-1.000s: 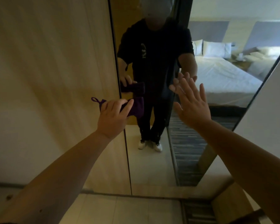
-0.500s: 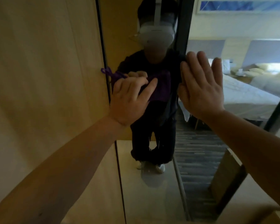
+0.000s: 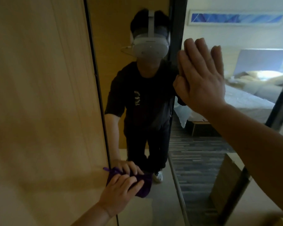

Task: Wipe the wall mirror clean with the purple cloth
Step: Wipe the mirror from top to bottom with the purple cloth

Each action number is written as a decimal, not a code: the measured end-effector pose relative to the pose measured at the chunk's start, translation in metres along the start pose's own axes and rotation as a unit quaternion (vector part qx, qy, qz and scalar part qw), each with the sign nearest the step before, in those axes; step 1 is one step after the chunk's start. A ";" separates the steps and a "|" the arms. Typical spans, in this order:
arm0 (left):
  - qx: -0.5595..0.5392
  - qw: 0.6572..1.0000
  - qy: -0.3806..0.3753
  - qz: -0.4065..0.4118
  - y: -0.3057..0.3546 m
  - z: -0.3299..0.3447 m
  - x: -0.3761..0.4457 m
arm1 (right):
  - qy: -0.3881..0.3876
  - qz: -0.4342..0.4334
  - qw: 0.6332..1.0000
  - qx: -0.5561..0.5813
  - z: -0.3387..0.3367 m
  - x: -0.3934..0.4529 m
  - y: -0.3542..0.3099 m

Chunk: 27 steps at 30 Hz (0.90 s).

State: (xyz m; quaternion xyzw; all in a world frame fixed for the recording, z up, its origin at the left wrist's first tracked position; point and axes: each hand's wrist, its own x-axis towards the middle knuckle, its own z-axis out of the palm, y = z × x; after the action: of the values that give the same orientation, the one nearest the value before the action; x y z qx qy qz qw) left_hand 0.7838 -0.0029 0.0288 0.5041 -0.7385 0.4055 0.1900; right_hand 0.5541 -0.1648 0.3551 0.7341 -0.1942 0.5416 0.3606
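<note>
The tall wall mirror (image 3: 194, 160) fills the middle and right of the head view, bounded on the left by a thin black edge. My left hand (image 3: 119, 191) presses the purple cloth (image 3: 144, 185) flat against the glass low down, right beside that left edge. A loop of the cloth sticks out to the left over the wood. My right hand (image 3: 201, 75) rests flat on the glass higher up, fingers spread and pointing up, holding nothing. The glass reflects a person in dark clothes wearing a white headset.
A light wooden wall panel (image 3: 42, 111) runs along the mirror's left side. The reflection shows a bedroom with white beds, striped carpet and a dark door frame. A pale surface lies at the lower right corner.
My left hand has slid the purple cloth down the glass along the left edge, from chest height to near the feet in the reflection. My right hand stays flat on the mirror.
</note>
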 end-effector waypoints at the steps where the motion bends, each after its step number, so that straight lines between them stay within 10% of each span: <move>1: -0.013 1.000 0.009 -0.013 0.000 -0.007 0.011 | -0.012 0.006 1.000 0.013 -0.003 -0.002 0.000; 12: 0.051 0.954 0.290 -0.059 -0.081 -0.144 0.305 | -0.166 0.150 0.975 -0.008 -0.046 -0.106 0.030; 20: 0.086 0.969 0.230 0.012 -0.007 -0.050 0.213 | -0.094 0.119 0.988 -0.005 -0.024 -0.121 0.042; 27: 0.043 0.994 -0.042 0.090 0.044 0.028 0.026 | -0.063 0.112 0.992 -0.009 -0.020 -0.124 0.043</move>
State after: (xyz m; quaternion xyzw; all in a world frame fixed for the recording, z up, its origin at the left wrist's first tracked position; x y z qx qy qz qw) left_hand 0.7370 -0.0331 0.0121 0.4600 -0.7698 0.4311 0.1001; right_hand 0.4704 -0.1919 0.2558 0.7367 -0.3023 0.5297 0.2919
